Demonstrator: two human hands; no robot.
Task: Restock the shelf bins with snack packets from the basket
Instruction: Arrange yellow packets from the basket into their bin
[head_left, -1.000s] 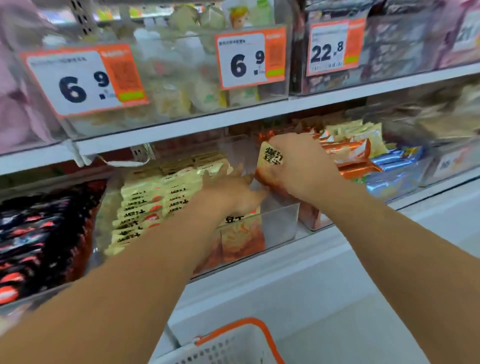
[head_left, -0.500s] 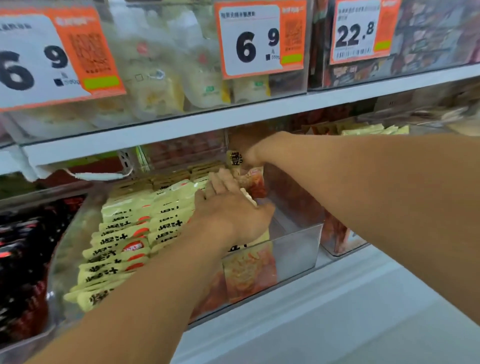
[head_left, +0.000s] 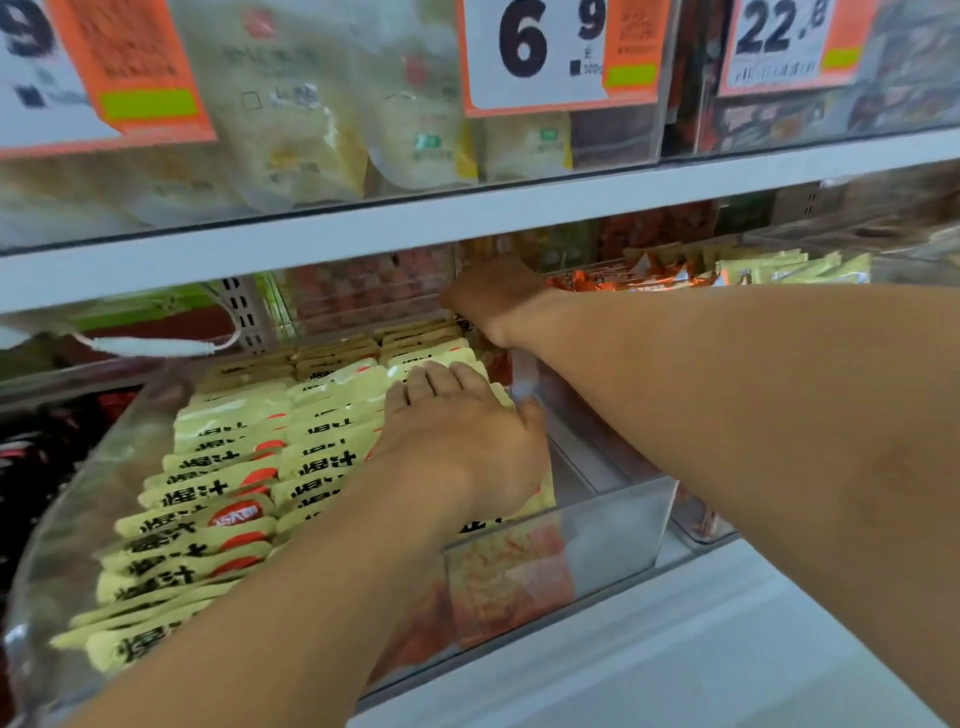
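Snack packets (head_left: 244, 467) fill the clear bin (head_left: 613, 525) on the lower shelf, pale yellow with black lettering and orange-red badges, packed in tight rows that run from the front wall all the way to the back. Left hand (head_left: 462, 441) lies palm down on the right-hand row, fingers (head_left: 431, 379) straight and side by side, pressing flat on the packet tops, thumb out toward the open channel at the bin's right side. Right hand (head_left: 498, 299) is deep at the back of that same bin, knuckles up, reaching in over the far end of the rows; something with dark print peeks out beneath it, but whether the fingers are curled on a packet cannot be told from here, since they are hidden under the hand. Both forearms stretch in from the lower edge, the right one crossing above the bin's right wall. Through the front wall of the bin, orange-pink packet faces show. Next bin to the right holds orange wrappers (head_left: 623, 280) and pale green packets (head_left: 795, 267). Off to the left, dark packets with red marks (head_left: 36, 447) sit in another compartment. Above, the white shelf edge (head_left: 467, 218) carries more clear bins of whitish pouches (head_left: 291, 135), with orange-and-white price tags: one reading 6.9 (head_left: 556, 52) and one reading 22.8 (head_left: 789, 41).
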